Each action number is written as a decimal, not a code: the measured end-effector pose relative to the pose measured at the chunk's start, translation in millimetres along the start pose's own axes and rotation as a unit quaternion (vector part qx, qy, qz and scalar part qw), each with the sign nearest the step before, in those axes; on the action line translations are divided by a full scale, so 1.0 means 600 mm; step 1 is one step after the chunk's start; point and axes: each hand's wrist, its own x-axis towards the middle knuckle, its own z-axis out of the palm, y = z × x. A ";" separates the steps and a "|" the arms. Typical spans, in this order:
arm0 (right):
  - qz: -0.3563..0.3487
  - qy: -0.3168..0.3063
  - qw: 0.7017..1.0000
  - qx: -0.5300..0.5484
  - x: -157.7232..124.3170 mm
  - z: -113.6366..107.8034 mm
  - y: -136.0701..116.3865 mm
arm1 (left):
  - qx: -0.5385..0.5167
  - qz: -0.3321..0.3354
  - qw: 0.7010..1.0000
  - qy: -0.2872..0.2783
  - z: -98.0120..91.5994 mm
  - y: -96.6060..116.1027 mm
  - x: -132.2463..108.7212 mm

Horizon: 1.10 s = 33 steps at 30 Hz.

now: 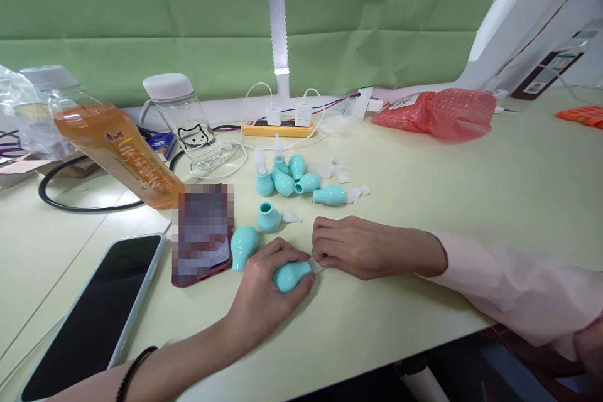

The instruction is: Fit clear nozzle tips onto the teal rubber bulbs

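My left hand (268, 279) is wrapped round a turquoise rubber bulb (289, 276) lying on its side, its narrow neck toward the right. At that neck my right hand (346, 245) pinches a clear plastic nozzle tip (317, 266), mostly hidden by the fingers. Whether the tip sits inside the neck I cannot tell. Close to my left hand stands another bulb (244, 246). An open-necked bulb (269, 218) is behind it, with a loose translucent tip (291, 218) alongside. Farther back several bulbs (284, 183) lie grouped, two of them upright with clear nozzles.
Two phones, one black-screened (98, 308) and one red-cased (202, 264), lie at left. Behind them stand an orange drink bottle (120, 151) and a clear cat-face bottle (193, 132). A yellow power strip (277, 130) and a red bubble-wrap bag (443, 114) are at the back.
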 end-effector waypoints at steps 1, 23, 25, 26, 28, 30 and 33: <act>0.010 -0.002 0.999 0.053 -0.001 -0.001 0.004 | -0.002 0.002 1.000 0.001 0.000 0.000 0.000; 0.088 0.191 0.977 0.031 0.006 0.033 0.059 | -0.009 0.000 1.000 0.018 -0.003 -0.001 -0.001; 0.078 0.201 0.975 0.054 0.005 0.026 0.042 | -0.028 -0.011 0.999 0.032 -0.003 -0.002 -0.001; 0.072 0.190 0.976 0.075 0.004 0.021 0.031 | -0.043 -0.014 0.998 0.040 -0.004 -0.003 -0.001; 0.056 0.144 0.981 0.116 0.004 0.014 0.009 | -0.073 -0.008 0.996 0.045 -0.003 -0.003 -0.002; 0.045 0.094 0.986 0.133 0.005 0.012 -0.007 | -0.098 0.004 0.995 0.035 -0.002 -0.002 -0.003; 0.044 0.072 0.992 0.093 0.007 0.023 -0.014 | -0.117 -0.009 0.993 0.005 -0.005 0.002 -0.004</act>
